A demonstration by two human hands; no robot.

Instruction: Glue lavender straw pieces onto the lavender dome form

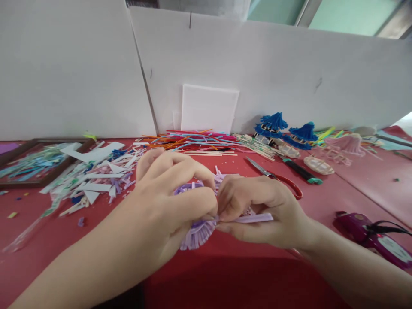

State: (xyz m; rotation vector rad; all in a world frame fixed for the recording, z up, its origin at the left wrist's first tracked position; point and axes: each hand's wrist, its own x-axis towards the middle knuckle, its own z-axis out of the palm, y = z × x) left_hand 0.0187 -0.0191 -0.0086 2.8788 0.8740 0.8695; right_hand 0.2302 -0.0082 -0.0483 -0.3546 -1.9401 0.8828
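Observation:
My left hand point(177, 189) is closed around a small round purple piece point(198, 235) made of short upright strips set side by side. The hand covers much of it. My right hand point(260, 206) pinches a light purple strip point(255, 218) between thumb and fingers, at the right edge of the round piece. One end of the strip sticks out to the right across the palm. The fingertips of both hands nearly meet, and the exact contact there is hidden. Several loose purple strips point(220, 174) lie on the table just behind the hands.
Red-handled scissors point(289, 185) and a green-and-black-handled tool point(302, 171) lie right of centre. Coloured pipe cleaners point(196, 140) are heaped behind. Blue-roofed models point(272, 124) stand back right. Paper scraps point(103, 176) and a brown frame point(48, 182) are left, a magenta device point(357, 229) right.

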